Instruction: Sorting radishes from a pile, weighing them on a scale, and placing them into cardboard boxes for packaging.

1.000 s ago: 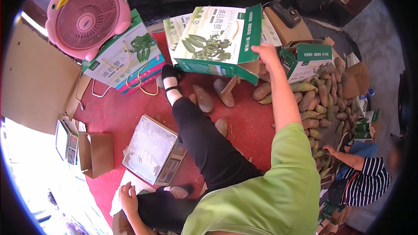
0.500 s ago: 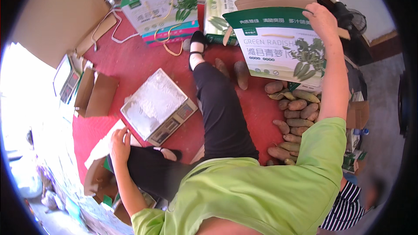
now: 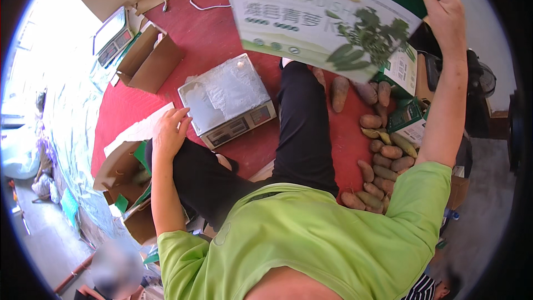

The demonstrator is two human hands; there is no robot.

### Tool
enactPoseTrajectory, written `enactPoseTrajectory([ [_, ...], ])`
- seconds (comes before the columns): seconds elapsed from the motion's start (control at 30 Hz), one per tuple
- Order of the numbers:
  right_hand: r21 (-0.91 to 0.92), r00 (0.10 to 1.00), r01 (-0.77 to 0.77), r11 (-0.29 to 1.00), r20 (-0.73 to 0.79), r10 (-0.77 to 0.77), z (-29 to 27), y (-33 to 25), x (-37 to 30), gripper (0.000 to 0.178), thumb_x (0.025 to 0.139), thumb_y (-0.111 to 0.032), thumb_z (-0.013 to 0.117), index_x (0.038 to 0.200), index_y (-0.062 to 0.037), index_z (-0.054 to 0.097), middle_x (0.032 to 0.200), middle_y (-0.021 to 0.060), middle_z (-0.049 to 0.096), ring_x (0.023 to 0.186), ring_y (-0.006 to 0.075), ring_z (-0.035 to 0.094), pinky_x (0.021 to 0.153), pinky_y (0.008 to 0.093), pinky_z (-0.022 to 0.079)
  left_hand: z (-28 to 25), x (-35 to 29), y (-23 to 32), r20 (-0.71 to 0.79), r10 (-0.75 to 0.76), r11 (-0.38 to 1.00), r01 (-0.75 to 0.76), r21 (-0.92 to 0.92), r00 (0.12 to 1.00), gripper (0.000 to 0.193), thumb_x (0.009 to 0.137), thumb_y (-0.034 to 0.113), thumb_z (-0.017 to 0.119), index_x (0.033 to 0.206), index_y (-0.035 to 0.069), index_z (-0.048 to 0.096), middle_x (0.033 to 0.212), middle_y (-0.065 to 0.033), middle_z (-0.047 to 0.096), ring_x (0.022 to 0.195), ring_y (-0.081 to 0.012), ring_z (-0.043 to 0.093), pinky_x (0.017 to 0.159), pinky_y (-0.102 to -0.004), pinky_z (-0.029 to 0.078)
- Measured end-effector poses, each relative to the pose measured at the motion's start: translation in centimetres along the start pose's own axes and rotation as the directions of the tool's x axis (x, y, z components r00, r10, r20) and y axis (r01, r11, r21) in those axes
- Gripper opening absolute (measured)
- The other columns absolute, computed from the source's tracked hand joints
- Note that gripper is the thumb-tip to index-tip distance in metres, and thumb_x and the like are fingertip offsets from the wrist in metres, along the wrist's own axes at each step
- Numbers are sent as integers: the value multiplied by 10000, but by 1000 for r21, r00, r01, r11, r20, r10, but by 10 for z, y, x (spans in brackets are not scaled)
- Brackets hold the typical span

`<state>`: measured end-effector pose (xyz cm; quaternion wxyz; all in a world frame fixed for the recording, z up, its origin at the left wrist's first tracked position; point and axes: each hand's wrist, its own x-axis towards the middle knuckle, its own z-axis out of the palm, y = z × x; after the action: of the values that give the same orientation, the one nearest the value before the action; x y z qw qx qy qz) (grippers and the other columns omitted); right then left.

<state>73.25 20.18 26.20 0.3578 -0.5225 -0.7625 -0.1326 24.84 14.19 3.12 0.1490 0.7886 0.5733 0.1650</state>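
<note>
Overhead, right hand (image 3: 444, 14) grips a green-white printed carton (image 3: 327, 16) above red floor (image 3: 222, 39).

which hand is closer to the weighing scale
Left. The left hand rests on the bent knee right beside the weighing scale's near corner. The right hand is raised high, gripping the green-and-white carton above and right of the scale.

Right arm raised, stretched up and forward, elbow nearly straight, forearm bare. Right hand (image 3: 444, 14) high near the upper edge, fingers curled in a grip, thumb side toward the viewer. Left arm bent at the elbow, forearm angled forward. Left hand (image 3: 169, 132) low, palm down, fingers loosely spread, resting on the bent left knee.
</note>
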Motion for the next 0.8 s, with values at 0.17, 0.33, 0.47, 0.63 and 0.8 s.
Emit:
enactPoseTrajectory([
  [0.17, 340, 996, 78, 937, 4, -85, 74, -86, 16, 27, 725, 10, 651, 737, 3, 628, 731, 133, 595, 771, 268, 594, 716, 322, 468, -2, -1, -2, 11, -7, 1000, 7, -4, 1000, 384, 777, 217, 648, 1142, 113, 596, 940, -123, 608, 891, -306, 578, 767, -397, 457],
  [0.33, 331, 950, 265, 906, 71, -303, 177, -101, -21, 132, 748, -78, 653, 878, -70, 636, 840, 34, 618, 831, 209, 590, 702, 278, 481, -3, 4, -1, 45, -3, 1000, 2, 31, 999, 597, 740, 252, 683, 1293, 151, 482, 1122, -157, 587, 1027, -348, 551, 865, -414, 445],
  [0.47, 490, 924, 177, 854, 217, -316, 228, -109, -69, 107, 741, -73, 647, 846, -93, 638, 812, 17, 605, 817, 200, 573, 680, 302, 475, -3, 0, -4, 158, -63, 996, 52, 74, 985, 695, 717, 257, 696, 1345, 162, 413, 1150, -189, 574, 1064, -378, 528, 898, -431, 431],
  [0.63, 563, 917, 129, 816, 246, -314, 235, -101, -82, 99, 757, -79, 646, 856, -75, 637, 824, 29, 604, 807, 219, 563, 686, 320, 464, -2, -4, -1, 224, -105, 988, 76, 134, 969, 693, 714, 264, 698, 1343, 167, 422, 1144, -211, 576, 1071, -374, 531, 910, -423, 423],
  [0.8, 586, 919, 172, 792, 194, -343, 232, -107, -87, 107, 750, -78, 654, 855, -67, 639, 821, 37, 605, 807, 231, 557, 720, 326, 451, 4, -10, -7, 156, -43, 984, 15, 176, 987, 655, 729, 255, 692, 1325, 155, 438, 1133, -160, 593, 1068, -335, 537, 921, -421, 411],
])
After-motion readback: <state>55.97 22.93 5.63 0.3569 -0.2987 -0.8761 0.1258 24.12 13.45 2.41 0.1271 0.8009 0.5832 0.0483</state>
